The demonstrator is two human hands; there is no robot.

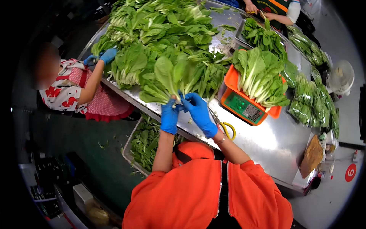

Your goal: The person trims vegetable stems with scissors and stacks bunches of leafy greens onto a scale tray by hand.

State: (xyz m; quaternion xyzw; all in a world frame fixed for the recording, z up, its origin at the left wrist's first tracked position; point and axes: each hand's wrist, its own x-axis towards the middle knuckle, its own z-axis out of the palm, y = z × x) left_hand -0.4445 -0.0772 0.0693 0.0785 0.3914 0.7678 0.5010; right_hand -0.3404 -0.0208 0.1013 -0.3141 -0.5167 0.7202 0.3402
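Both my hands wear blue gloves and meet at the near edge of a large heap of leafy greens (152, 30). My left hand (170, 114) is closed on the white stem end of a leafy green (164, 76), whose leaves point away from me. Close against it on the right, my right hand (196, 112) has its fingers bent together at the stems; what they pinch is too small to make out. Right of my hands, yellow-handled scissors (228, 130) lie on the metal table (263, 141). An orange scale (244, 105) with a lit display carries a pile of greens (257, 74).
A co-worker in blue gloves (82, 84) stands at the left edge, hands at the heap. Another person (280, 11) works across the table. Bagged greens (312, 99) line the right side. A crate of leaves (143, 145) sits below the near edge.
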